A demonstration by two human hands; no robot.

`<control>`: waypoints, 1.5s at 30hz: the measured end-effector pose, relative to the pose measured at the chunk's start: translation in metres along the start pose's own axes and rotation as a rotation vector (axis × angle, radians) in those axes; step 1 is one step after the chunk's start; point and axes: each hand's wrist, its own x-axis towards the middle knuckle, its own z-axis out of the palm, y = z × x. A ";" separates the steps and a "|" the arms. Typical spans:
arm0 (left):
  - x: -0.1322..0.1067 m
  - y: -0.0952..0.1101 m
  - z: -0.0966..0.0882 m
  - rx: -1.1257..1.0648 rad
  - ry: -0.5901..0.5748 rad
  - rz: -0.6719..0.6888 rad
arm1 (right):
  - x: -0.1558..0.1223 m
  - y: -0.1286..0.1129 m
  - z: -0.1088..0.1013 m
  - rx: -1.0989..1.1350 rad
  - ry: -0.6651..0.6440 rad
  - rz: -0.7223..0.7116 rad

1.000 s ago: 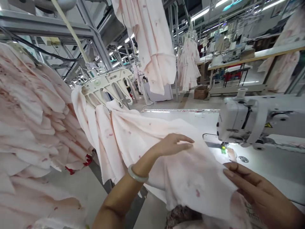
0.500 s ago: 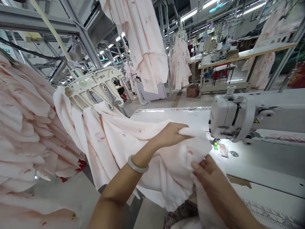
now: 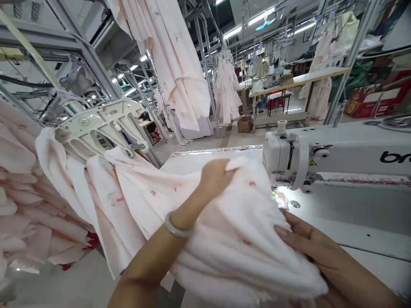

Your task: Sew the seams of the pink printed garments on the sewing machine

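A pale pink cloth with small red marks (image 3: 237,244) is gathered into soft folds between my hands. My left hand (image 3: 215,177) grips its upper edge, and a pale green bangle (image 3: 176,226) sits on that wrist. My right hand (image 3: 308,244) holds the lower right side of the folds, with its fingers spread against the cloth. The cloth runs back to the left into long panels (image 3: 112,205) that hang from a white plastic clamp (image 3: 99,122).
A white Brother sewing machine (image 3: 289,158) stands just beyond the cloth, with a lit needle area. Its white table (image 3: 353,209) extends right. Several pink layers (image 3: 28,218) hang at left. Garment racks and other sewing stations stand behind.
The view has swung left. The cloth is bunched into fuller folds, and my right hand has moved right along its lower side.
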 end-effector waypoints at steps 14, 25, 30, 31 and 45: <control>0.014 0.033 0.079 0.024 -0.438 0.249 | 0.062 -0.024 -0.130 -1.359 -0.227 -0.744; 0.019 0.024 0.085 -0.402 -0.376 0.230 | 0.083 -0.019 -0.122 -1.584 -0.316 -1.317; 0.027 0.031 0.101 -0.564 -0.448 0.081 | 0.082 -0.031 -0.128 -1.599 -0.254 -1.402; 0.029 0.031 0.105 -0.549 -0.453 0.064 | 0.084 -0.032 -0.129 -1.606 -0.268 -1.370; -0.003 0.039 0.107 -0.527 -0.466 -0.003 | 0.064 -0.029 -0.114 -1.551 -0.319 -1.365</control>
